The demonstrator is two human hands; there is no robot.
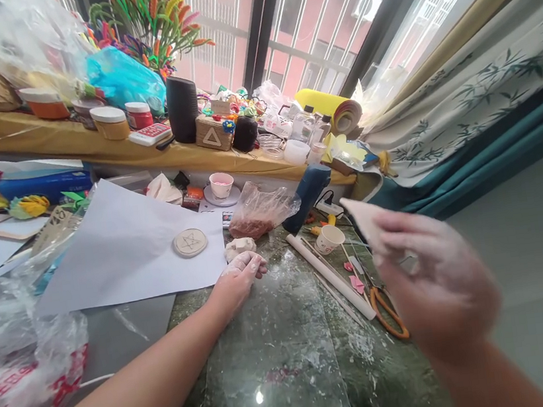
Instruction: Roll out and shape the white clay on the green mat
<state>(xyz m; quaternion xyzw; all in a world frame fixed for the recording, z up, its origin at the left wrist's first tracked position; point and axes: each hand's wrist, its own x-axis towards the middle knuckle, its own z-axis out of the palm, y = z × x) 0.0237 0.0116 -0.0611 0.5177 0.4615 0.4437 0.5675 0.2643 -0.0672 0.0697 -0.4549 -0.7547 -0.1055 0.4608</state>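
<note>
My left hand [241, 275] rests on the green table with its fingers curled together, dusted white, right beside a small lump of pale clay [240, 247]. My right hand [432, 282] is raised at the right, blurred, pinching a thin white pointed piece [360, 216] between its fingers. A clear plastic sheet [276, 356] smeared with white lies in front of me between both arms. A round clay disc with a star mark [190, 243] sits on a white paper sheet [122, 250] beyond my left hand.
A white rolling stick [328, 275], orange-handled scissors [388, 311], a paper cup [329, 238] and pink bits lie right of the sheet. A plastic bag of reddish material [260, 211] and a pink cup [222, 184] stand behind. The shelf holds jars and a black cylinder [182, 108].
</note>
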